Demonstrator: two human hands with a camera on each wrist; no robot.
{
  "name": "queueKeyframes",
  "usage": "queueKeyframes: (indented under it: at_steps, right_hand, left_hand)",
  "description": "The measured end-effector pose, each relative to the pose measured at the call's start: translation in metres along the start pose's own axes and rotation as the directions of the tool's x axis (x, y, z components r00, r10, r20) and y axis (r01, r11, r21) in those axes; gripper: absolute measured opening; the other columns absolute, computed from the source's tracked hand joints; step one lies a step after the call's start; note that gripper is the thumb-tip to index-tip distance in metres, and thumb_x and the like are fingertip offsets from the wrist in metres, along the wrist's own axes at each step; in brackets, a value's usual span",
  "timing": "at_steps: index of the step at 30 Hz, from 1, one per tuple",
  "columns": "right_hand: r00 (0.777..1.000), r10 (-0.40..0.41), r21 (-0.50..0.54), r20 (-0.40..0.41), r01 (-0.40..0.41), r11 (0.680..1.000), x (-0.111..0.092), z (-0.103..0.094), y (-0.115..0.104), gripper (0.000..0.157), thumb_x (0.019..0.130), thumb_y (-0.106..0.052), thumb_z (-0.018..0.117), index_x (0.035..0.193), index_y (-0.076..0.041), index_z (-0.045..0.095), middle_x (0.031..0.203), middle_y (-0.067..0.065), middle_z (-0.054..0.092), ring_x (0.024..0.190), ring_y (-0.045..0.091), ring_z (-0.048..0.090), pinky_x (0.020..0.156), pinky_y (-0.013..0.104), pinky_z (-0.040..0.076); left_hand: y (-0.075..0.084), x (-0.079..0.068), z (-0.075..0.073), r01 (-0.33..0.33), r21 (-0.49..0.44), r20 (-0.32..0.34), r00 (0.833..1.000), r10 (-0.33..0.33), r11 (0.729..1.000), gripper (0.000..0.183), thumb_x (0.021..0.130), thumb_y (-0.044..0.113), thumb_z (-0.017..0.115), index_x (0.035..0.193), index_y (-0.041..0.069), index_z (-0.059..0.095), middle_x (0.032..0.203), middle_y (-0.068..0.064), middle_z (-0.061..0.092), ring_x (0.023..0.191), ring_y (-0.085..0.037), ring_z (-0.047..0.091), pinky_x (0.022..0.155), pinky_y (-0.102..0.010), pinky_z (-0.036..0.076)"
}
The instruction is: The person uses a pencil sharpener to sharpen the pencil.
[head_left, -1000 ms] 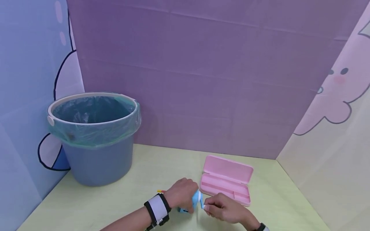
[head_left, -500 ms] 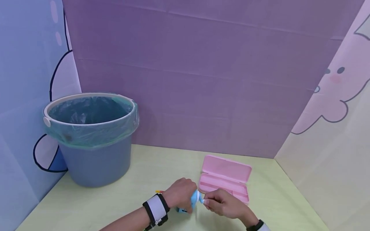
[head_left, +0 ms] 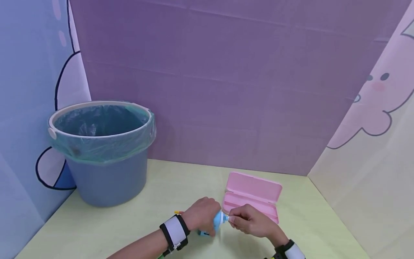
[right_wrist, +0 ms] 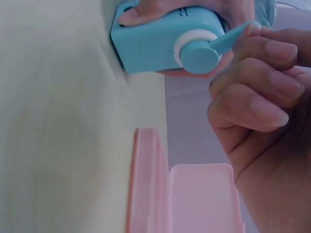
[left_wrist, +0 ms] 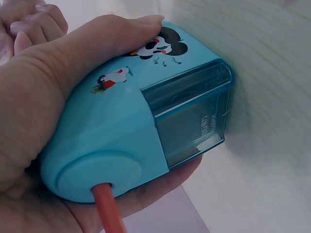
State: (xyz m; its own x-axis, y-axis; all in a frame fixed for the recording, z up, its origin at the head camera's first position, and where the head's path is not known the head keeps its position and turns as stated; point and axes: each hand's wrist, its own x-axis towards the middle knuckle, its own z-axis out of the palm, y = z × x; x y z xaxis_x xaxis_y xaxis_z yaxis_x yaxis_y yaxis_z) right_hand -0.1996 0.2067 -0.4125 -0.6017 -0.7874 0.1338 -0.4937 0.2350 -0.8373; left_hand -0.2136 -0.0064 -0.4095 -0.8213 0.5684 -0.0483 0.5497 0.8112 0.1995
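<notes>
A light-blue crank pencil sharpener (left_wrist: 116, 111) stands on the table, gripped from above by my left hand (head_left: 203, 215). Cartoon prints and a clear shavings drawer (left_wrist: 194, 114) show in the left wrist view. From the sharpener's hole sticks a pencil (left_wrist: 109, 208), its orange-red body cut off by the frame; in the head view its end pokes out left of the hand. My right hand (head_left: 250, 221) pinches the knob end of the crank handle (right_wrist: 231, 39) between thumb and index finger. The pencil's tip is hidden inside the sharpener.
Behind the right hand lies an open pink pencil case (head_left: 253, 187), lid tilted back, with compartments inside. A blue-grey bin (head_left: 108, 180) with a translucent green liner stands at the back left. Purple cloth (head_left: 200, 90) hangs along the table's far edge.
My right hand has turned the crank: the handle hung down from the sharpener and now points toward the right hand, which has risen slightly. The left hand keeps its hold.
</notes>
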Motion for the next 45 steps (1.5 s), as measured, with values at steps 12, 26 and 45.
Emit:
queueKeyframes:
  at_steps: [12,26,45]
  right_hand:
    - [1.0,0.026,-0.1,0.007,-0.026,0.995,0.002,-0.006,0.0,0.031,0.104,-0.019,0.047,0.086,0.002,0.06,0.065,-0.009,0.044,0.05,-0.001,0.037,0.045,0.017,0.031]
    - [0.998,-0.033,-0.269,-0.057,0.016,0.963,0.007,-0.012,0.0,0.026,0.103,-0.023,0.049,0.08,-0.019,0.059,0.063,-0.012,0.042,0.052,-0.002,0.035,0.05,0.015,0.031]
    - [0.997,-0.021,-0.319,-0.076,-0.005,0.948,0.018,-0.022,0.003,0.026,0.103,-0.019,0.05,0.079,-0.012,0.058,0.064,-0.012,0.043,0.055,-0.001,0.039,0.053,0.017,0.035]
  left_hand:
    - [0.0,0.0,-0.001,0.001,-0.016,0.001,1.0,-0.001,1.0,0.045,0.06,0.038,0.092,0.089,0.017,0.064,0.072,0.008,0.054,0.066,-0.01,0.05,0.063,-0.025,0.044]
    - [0.001,0.0,-0.002,-0.003,-0.017,0.008,1.0,0.003,1.0,0.045,0.061,0.038,0.092,0.091,0.018,0.064,0.074,0.008,0.054,0.068,-0.01,0.05,0.065,-0.025,0.045]
    - [-0.002,0.001,-0.001,-0.024,0.002,0.004,1.0,0.024,1.0,0.045,0.061,0.038,0.092,0.09,0.019,0.064,0.073,0.009,0.054,0.067,-0.009,0.05,0.063,-0.024,0.045]
